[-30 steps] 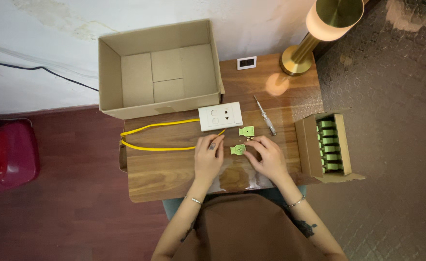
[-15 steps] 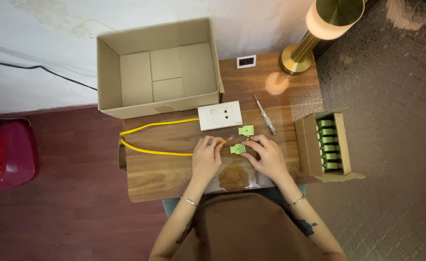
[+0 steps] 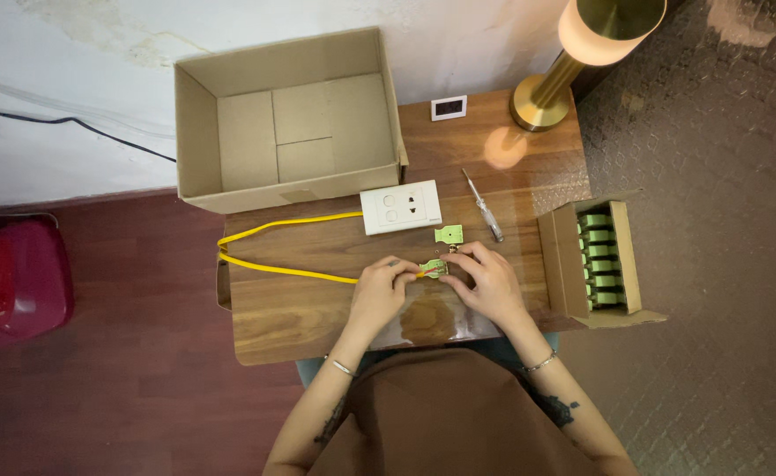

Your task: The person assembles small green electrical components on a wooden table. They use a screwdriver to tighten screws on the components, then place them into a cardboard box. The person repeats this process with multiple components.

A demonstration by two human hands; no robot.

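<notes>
Hands meet near the front edge of the wooden table [image 3: 300,317], both pinching one small green plastic connector piece [image 3: 434,267]. Left hand [image 3: 377,295] grips its left side, fingers curled, right where the yellow cable [image 3: 273,264] runs in; right hand [image 3: 490,280] clasps the other side. That cable loops out to the table's left edge and doubles back toward the white rectangular socket plate [image 3: 401,207] lying mid-table. A second green piece [image 3: 449,234] sits just beyond the hands, apart from them. Beside it, a slim screwdriver [image 3: 482,205] lies slanted. Open cardboard box [image 3: 282,123] fills the back left corner; gold lamp base [image 3: 539,104] stands at the back right. Small carton of green parts [image 3: 597,260] hangs off the right edge.
</notes>
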